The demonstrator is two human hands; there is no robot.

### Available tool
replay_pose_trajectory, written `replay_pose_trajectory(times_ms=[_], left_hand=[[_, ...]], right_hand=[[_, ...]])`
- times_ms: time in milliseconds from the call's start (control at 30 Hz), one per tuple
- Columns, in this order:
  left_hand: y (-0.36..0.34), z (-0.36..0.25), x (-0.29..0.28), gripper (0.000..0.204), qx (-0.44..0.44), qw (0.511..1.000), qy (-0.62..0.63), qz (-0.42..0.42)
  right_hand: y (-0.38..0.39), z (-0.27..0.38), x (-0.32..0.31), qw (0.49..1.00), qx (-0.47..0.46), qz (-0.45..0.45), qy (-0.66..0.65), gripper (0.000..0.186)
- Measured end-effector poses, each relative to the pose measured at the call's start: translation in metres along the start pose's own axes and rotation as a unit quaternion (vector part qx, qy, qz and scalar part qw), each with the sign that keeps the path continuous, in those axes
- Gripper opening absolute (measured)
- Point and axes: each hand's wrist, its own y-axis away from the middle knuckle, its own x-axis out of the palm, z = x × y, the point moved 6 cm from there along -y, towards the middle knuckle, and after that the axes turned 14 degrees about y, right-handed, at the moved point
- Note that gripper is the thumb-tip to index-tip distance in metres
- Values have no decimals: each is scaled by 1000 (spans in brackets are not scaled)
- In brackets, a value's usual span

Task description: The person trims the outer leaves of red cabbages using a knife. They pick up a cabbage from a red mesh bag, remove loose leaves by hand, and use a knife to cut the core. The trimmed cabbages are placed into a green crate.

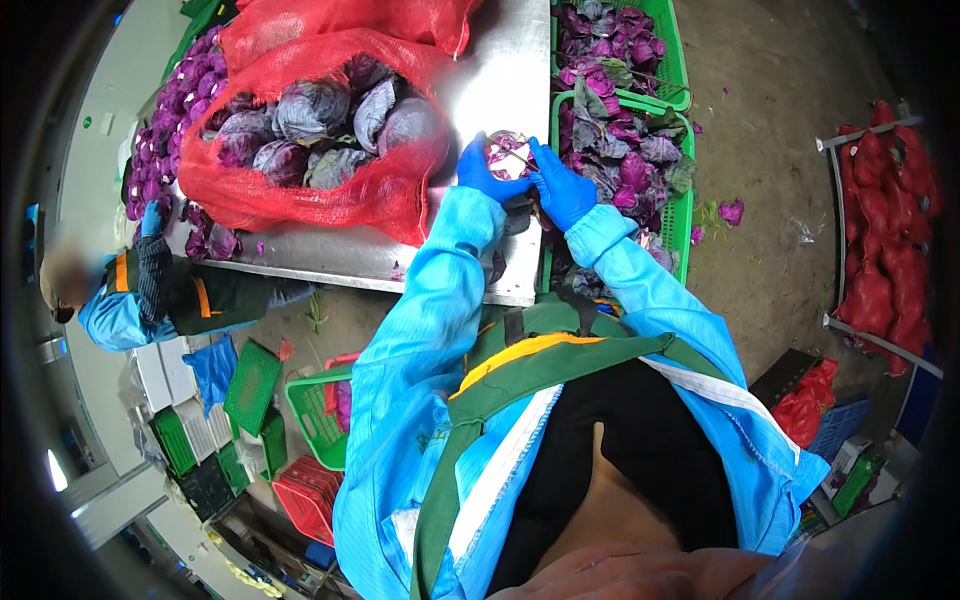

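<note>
My left hand [478, 175], in a blue glove, is wrapped round a red cabbage [508, 163] over the near right corner of a metal table [510, 75]. A pale, whitish patch shows on the cabbage's upturned side, with a thin dark line across it. My right hand [565, 190], also gloved in blue, is closed at the cabbage's right edge. What its fingers hold, if anything, I cannot make out. Left of my hands lies an opened red mesh sack [300, 213] with several whole red cabbages [312, 110] showing in its mouth.
Green crates [688, 165] of loose purple leaves [630, 150] stand against the table's right side. Trimmed cabbages [160, 140] are heaped at far left, near a co-worker [125, 310]. Filled red sacks [885, 230] sit on a rack at right. Stacked crates [310, 495] stand behind on the left.
</note>
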Motion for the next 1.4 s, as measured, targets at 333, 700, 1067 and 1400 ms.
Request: replay_pose_trajectory(times_ms=[333, 700, 1067, 1400], left_hand=[[-19, 13, 3, 104, -70, 988, 105, 88], [20, 2, -9, 125, 22, 999, 32, 14], [-17, -40, -4, 124, 104, 887, 110, 436], [30, 11, 25, 124, 39, 992, 108, -56]], right_hand=[[-17, -10, -11, 998, -46, 17, -26, 55], [-64, -69, 51, 917, 205, -49, -338, 37], [46, -136, 37, 891, 208, -136, -381, 58], [-8, -53, -7, 980, 77, 64, -171, 50]])
